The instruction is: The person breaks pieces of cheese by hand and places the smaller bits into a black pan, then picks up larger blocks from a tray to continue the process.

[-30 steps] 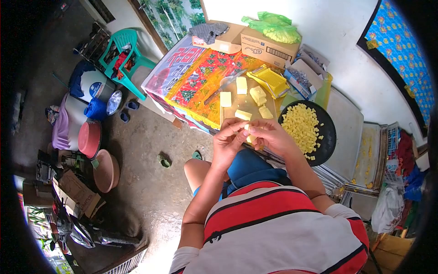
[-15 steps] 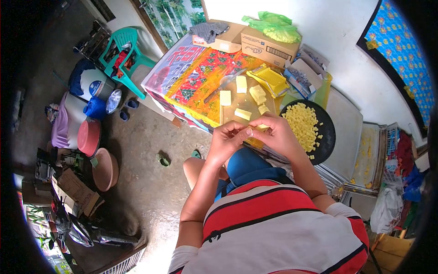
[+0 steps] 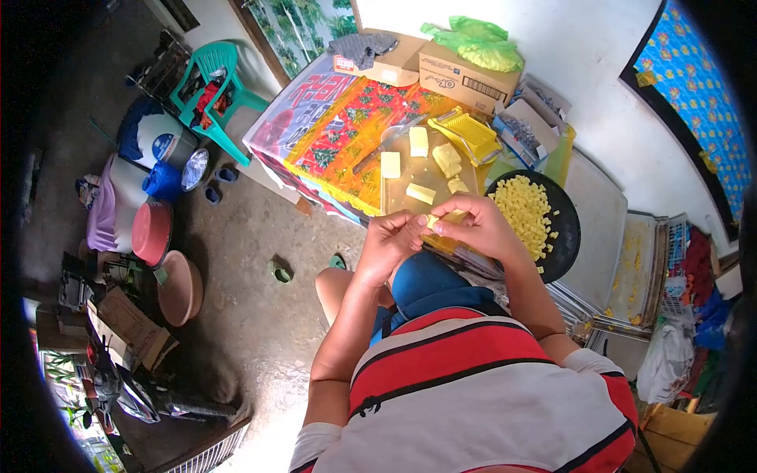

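Note:
My left hand (image 3: 392,243) and my right hand (image 3: 477,229) meet above my lap at the table's near edge. Between their fingertips they pinch a small yellow piece (image 3: 431,221), partly hidden by the thumbs. Just beyond them lies a cutting board (image 3: 400,197) carrying several pale yellow blocks (image 3: 420,194), which look soft. A knife (image 3: 378,150) rests along the board's left side. Behind the board sits a yellow ridged plastic tray (image 3: 467,135). Right of my right hand, a round black tray (image 3: 566,256) holds many small yellow cubes (image 3: 520,213).
The table has a bright patterned cover (image 3: 347,130). Cardboard boxes (image 3: 465,77), one under a green plastic bag (image 3: 477,43), stand at its back. Stacked flat trays (image 3: 587,229) are at the right. A green chair (image 3: 217,83) and basins (image 3: 180,288) stand left.
My fingertips have shifted slightly, and the small yellow piece between them now shows more clearly. The blocks and the cubes stay where they were.

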`<action>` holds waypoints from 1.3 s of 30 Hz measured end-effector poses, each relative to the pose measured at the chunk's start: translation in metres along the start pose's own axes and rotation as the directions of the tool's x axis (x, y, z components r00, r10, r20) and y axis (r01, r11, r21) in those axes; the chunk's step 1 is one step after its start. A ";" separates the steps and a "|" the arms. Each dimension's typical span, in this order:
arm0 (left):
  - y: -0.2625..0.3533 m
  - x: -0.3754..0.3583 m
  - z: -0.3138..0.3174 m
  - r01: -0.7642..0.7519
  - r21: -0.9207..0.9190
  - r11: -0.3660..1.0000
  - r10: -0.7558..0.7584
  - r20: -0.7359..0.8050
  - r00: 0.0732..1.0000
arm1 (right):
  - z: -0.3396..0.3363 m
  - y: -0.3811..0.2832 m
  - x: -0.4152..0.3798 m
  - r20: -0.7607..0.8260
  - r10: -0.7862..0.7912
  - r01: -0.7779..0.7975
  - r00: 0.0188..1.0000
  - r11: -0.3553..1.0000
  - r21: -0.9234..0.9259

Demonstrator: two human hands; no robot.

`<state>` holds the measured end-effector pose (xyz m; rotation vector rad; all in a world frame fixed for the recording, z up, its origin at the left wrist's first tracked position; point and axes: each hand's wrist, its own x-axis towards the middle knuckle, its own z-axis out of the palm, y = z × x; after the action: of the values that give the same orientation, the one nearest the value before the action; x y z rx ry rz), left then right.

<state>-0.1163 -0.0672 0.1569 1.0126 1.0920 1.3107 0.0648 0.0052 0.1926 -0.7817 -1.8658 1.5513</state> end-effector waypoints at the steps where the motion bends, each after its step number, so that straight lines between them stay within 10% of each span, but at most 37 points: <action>1: 0.000 0.000 0.000 0.006 -0.009 1.000 -0.006 -0.002 1.000 | -0.001 0.003 0.001 0.003 0.003 -0.003 1.000 1.000 0.010; 7: -0.004 0.004 0.004 0.069 -0.262 0.963 -0.089 -0.065 0.994 | -0.008 0.016 0.003 0.044 0.103 -0.109 0.994 0.980 0.168; 19: -0.059 0.010 -0.022 0.120 -0.354 0.928 -0.235 -0.303 0.924 | -0.010 0.180 0.052 -0.080 0.172 -0.178 0.982 0.699 -0.692; 25: -0.068 0.009 -0.024 0.114 -0.330 0.937 -0.236 -0.357 0.904 | -0.010 0.180 0.043 -0.167 0.215 -0.267 0.962 0.871 -0.412; 31: -0.065 0.010 -0.014 0.019 -0.148 0.989 -0.077 -0.403 0.912 | -0.005 0.092 0.025 0.004 0.297 -0.270 0.955 0.864 0.425; 39: -0.020 0.000 0.017 -0.329 0.139 0.934 0.357 -0.373 0.856 | 0.002 0.019 0.008 -0.056 0.013 0.009 0.998 0.926 0.377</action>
<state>-0.0955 -0.0666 0.1414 1.0559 1.3038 1.8376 0.0595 0.0128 0.1737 -0.6411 -1.4581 1.7960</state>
